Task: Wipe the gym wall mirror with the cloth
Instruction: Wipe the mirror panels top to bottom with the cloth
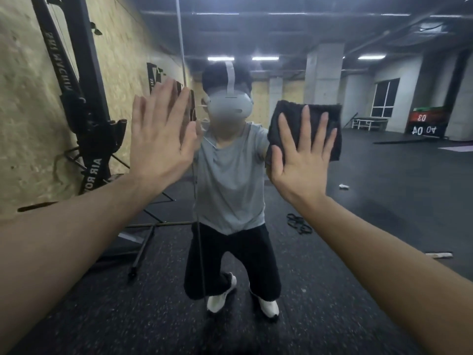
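Judging by the hazy glass, wiping seems underway: right hand [302, 155], fingers straight, presses the dark cloth [307, 126] on the wall mirror [384, 201] (left hand [161, 139] lies flat, empty, left of the cloth).

**Dark cloth, grey shirt, speckled black floor**

The flat folded cloth of dark charcoal fabric [307, 129] is near black, plain, with no print. Reflected in the large wall mirror [371, 213], the short-sleeved cotton T-shirt [230, 180] is pale grey, the loose trousers [230, 254] black, the soft shoes [217, 302] white. The rubber gym floor [358, 206] is black, flecked with tiny pale specks. The rough chipboard wall panel [28, 111] is straw yellow, mottled. The tall metal rowing machine frame [76, 80] is black with white lettering.
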`<state>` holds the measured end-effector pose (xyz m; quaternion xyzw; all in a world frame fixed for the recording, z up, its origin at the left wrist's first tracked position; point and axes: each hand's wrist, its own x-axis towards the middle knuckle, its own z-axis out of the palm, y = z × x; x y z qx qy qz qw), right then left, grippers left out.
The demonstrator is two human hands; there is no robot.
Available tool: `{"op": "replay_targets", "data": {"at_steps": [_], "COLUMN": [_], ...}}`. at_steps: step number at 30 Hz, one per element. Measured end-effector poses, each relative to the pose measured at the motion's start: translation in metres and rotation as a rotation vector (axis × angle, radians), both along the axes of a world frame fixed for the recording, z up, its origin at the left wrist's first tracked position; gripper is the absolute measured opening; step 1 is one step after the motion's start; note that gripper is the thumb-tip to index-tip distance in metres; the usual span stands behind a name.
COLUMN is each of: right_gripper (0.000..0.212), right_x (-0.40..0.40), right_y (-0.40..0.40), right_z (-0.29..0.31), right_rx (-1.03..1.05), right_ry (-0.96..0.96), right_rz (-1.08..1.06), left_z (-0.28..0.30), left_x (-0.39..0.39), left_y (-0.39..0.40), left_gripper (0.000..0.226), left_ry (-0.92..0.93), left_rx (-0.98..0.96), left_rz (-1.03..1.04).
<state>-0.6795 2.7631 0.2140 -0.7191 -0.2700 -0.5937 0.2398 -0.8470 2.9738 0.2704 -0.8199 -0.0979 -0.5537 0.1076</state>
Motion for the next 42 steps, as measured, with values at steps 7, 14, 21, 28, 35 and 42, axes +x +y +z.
{"op": "replay_targets", "data": {"at_steps": [7, 14, 21, 28, 35, 42], "right_gripper": [0.059, 0.052, 0.05, 0.056, 0.054, 0.057], "right_x": [-0.072, -0.081, -0.007, 0.059, 0.055, -0.012], "right_y": [0.108, 0.12, -0.008, -0.118, -0.09, 0.014], "right_z": [0.052, 0.073, 0.093, 0.089, 0.091, 0.122], "right_rx": [-0.37, -0.523, -0.44, -0.218, 0.075, 0.022], "right_ry": [-0.19, -0.321, -0.194, 0.01, 0.103, 0.084], "right_rz": [0.111, 0.247, 0.091, -0.025, 0.008, 0.063], "left_z": [0.023, 0.04, 0.066, 0.093, 0.105, 0.144], "left_x": [-0.037, -0.047, -0.022, 0.0, 0.002, -0.024], "left_y": [0.042, 0.042, -0.002, -0.047, -0.049, -0.003], "left_gripper": [0.062, 0.063, 0.065, 0.064, 0.065, 0.065], "left_ry": [-0.006, 0.069, 0.117, 0.131, 0.196, 0.17], "left_rx": [-0.016, -0.028, 0.005, 0.021, 0.013, 0.042], "left_rz": [-0.008, 0.019, 0.002, -0.007, 0.056, 0.031]}}
